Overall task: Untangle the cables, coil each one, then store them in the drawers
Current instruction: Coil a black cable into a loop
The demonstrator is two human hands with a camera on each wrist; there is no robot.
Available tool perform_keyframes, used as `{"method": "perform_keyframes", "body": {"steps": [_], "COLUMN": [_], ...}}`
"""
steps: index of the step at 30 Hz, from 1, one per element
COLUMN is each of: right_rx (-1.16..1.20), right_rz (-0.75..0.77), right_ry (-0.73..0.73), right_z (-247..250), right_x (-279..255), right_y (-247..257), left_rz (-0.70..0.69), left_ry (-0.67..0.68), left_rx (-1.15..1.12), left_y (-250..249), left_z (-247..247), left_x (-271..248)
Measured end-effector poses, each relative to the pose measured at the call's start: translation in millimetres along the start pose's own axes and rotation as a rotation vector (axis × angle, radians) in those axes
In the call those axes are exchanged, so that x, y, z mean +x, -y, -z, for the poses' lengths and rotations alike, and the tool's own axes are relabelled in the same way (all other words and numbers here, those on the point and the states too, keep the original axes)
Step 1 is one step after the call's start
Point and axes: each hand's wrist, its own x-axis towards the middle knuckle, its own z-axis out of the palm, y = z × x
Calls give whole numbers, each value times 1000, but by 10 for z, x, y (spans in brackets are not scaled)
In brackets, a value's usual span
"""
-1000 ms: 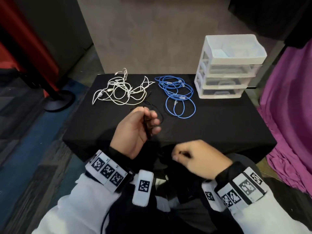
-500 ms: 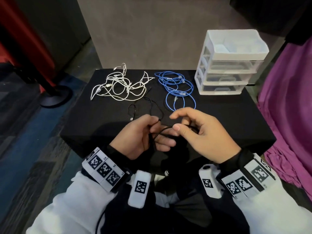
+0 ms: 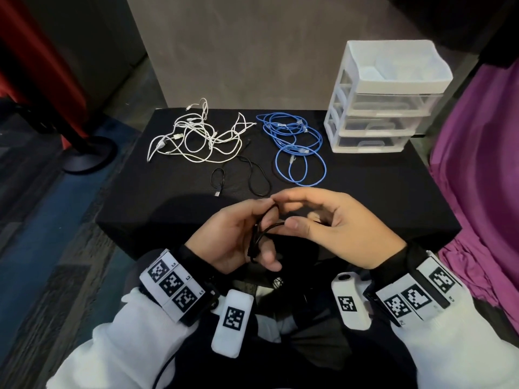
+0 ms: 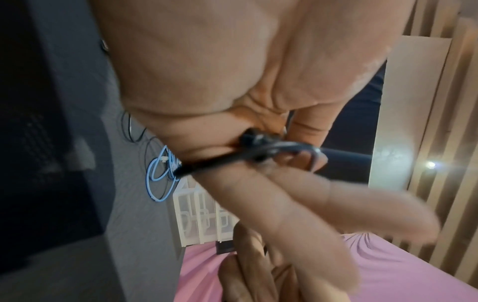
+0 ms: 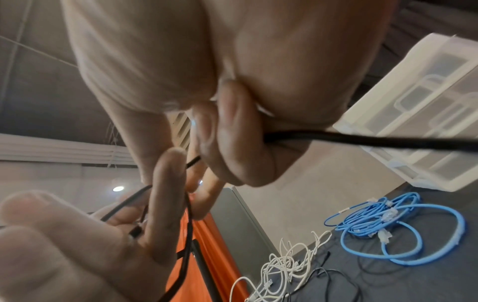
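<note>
A thin black cable [image 3: 259,231] runs from the table into both hands, above the table's near edge. My left hand [image 3: 238,234] grips a small bundle of its loops [image 4: 261,149] between thumb and fingers. My right hand [image 3: 323,220] has its curled fingers round another stretch of the same cable [image 5: 362,141], its index finger arched over to the left fingertips. The cable's loose end with a plug [image 3: 217,193] lies on the table. A tangle of white cables [image 3: 196,136] and a pile of blue cables [image 3: 295,144] lie further back.
A white three-drawer plastic unit [image 3: 382,108] stands at the table's back right, its drawers closed. The black table [image 3: 393,192] ends close in front of my hands. Purple cloth [image 3: 483,178] hangs at the right; a black stand base [image 3: 87,155] sits on the floor at the left.
My right hand rose from below the table edge to meet the left and took hold of the black cable. More cable loops are gathered in the left hand.
</note>
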Motion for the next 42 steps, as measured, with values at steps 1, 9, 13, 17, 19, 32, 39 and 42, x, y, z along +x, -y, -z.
{"method": "perform_keyframes", "body": {"steps": [1, 9, 13, 17, 19, 32, 39, 42], "right_rx": [10, -160, -176, -94, -68, -123, -284, -364], "right_rz": [-7, -34, -49, -36, -32, 35, 96, 121], "right_ry": [-7, -134, -230, -275, -252, -130, 9, 54], "right_z": [0, 10, -43, -77, -76, 51, 131, 195], "right_x": [7, 56, 99, 115, 126, 142, 179, 215], "right_y": [-16, -184, -242, -167, -121, 37, 157, 220], "left_rz": [12, -124, -308, -501, -632, -794, -348, -168], "left_ry": [27, -125, -270, -412, -451, -473, -200, -83], "left_rx": [12, 380, 631, 701, 738, 1074, 543, 296], "left_y": [-6, 57, 165, 201, 217, 66, 2, 10], "left_z": [4, 180, 203, 169, 157, 135, 9, -45], "left_x": [-10, -19, 51, 113, 134, 28, 49, 17]}}
